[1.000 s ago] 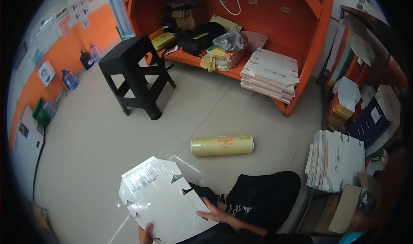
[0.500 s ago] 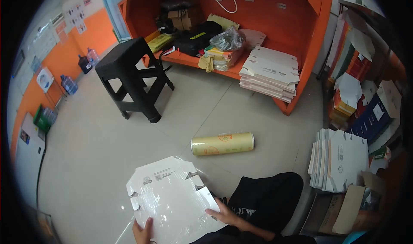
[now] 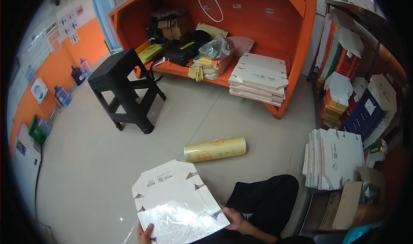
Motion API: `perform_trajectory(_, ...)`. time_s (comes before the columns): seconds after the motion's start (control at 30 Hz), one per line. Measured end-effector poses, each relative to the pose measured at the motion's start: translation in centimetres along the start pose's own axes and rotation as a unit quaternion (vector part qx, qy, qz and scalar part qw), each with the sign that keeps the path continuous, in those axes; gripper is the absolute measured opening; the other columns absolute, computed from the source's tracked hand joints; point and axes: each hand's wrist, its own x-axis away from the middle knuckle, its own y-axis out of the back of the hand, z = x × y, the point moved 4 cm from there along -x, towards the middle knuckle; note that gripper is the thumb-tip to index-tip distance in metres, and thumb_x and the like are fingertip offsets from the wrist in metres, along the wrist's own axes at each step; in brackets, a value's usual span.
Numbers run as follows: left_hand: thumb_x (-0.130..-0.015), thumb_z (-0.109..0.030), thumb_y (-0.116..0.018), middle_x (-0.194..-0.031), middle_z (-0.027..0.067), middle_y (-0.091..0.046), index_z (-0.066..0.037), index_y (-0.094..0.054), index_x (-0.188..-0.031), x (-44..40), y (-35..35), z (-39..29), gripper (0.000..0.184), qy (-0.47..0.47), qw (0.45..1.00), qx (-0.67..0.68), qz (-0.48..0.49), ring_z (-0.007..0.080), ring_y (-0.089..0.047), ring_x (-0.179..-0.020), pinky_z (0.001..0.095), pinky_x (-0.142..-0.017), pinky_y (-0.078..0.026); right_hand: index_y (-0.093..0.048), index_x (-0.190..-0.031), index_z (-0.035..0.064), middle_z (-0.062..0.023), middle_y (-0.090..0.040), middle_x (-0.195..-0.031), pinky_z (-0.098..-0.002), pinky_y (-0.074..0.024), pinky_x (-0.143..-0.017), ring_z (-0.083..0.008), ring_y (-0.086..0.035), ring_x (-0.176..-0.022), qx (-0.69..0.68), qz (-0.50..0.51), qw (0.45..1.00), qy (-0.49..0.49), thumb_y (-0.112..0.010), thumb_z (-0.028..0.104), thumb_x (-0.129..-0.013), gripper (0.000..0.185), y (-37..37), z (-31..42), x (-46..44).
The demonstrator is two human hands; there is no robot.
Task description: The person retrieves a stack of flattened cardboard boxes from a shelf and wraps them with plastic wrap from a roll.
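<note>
A flat white cardboard box blank [image 3: 172,192] with notched edges and small dark print is held tilted over my lap. Clear plastic film [image 3: 183,216] shines across its near half. At the near left edge, my left hand [image 3: 145,234] grips the blank with the thumb on top and the fingers beneath. My right hand [image 3: 234,219] is closed on the right edge, its fingertips partly hidden behind the cardboard. Just beyond the blank, a yellowish roll of plastic film [image 3: 215,149] with orange print lies on the tiled floor.
A black stool [image 3: 124,89] stands ahead to the left. Stacked white blanks [image 3: 260,72] lie on an orange shelf [image 3: 292,67] beside bags. More blanks [image 3: 340,158] stand upright at right, above an open carton [image 3: 348,205]. My dark-clothed leg [image 3: 266,201] is bent on the right.
The blank has turned slightly and tilted, with its right edge swinging nearer. Glare on the film has shifted to the near half. My right hand has moved right and slightly down along the edge.
</note>
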Motion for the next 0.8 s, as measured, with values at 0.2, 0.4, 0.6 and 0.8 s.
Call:
perform_trajectory(0.2,-0.080,-0.020,-0.056,-0.117,0.0150,-0.049,0.001,-0.029,-0.130,-6.3,0.0,8.6,0.060,-0.168,0.943,0.281,0.063,0.0250,-0.053,-0.103,0.0340,-0.087,-0.043,-0.009,-0.140,0.0228,-0.0046,-0.018,-0.143,-0.0467,-0.0137,-0.107,-0.0239,-0.019,-0.131,-0.003,0.300,0.953,0.037,-0.066,0.064,-0.059,0.107,-5.9,-1.4,0.0)
perform_trajectory(0.4,-0.081,-0.010,-0.055,-0.117,0.0133,-0.049,-0.003,-0.030,-0.131,-4.0,-2.2,7.9,0.056,-0.223,0.931,0.282,-0.061,0.0216,-0.052,-0.102,0.0305,-0.087,-0.042,0.011,-0.134,0.0216,-0.0107,-0.024,-0.131,-0.0464,-0.0411,-0.092,-0.0289,-0.033,-0.121,0.290,0.035,0.941,0.169,-0.060,-0.012,-0.073,0.099,-4.4,-5.2,-2.4)
perform_trajectory(0.6,-0.081,-0.010,-0.056,-0.114,0.0130,-0.049,-0.006,-0.029,-0.129,-2.9,-1.8,9.0,0.056,-0.272,0.917,0.288,-0.043,0.0201,-0.054,-0.098,0.0307,-0.083,-0.045,0.003,-0.134,0.0139,-0.0114,-0.028,-0.127,-0.0366,-0.0515,-0.081,-0.0241,-0.041,-0.113,0.281,-0.046,0.949,0.136,-0.060,-0.007,-0.076,0.088,-6.0,-5.9,-0.5)
perform_trajectory(0.8,-0.079,-0.008,-0.058,-0.114,0.0135,-0.048,-0.003,-0.029,-0.127,-0.9,-1.9,8.4,0.056,-0.267,0.902,0.337,-0.024,0.0210,-0.051,-0.101,0.0326,-0.087,-0.042,-0.006,-0.134,0.0121,-0.0107,-0.032,-0.124,-0.0356,-0.0528,-0.078,-0.0223,-0.045,-0.109,0.329,-0.042,0.929,0.164,-0.059,-0.006,-0.077,0.080,-5.9,-6.7,-0.2)
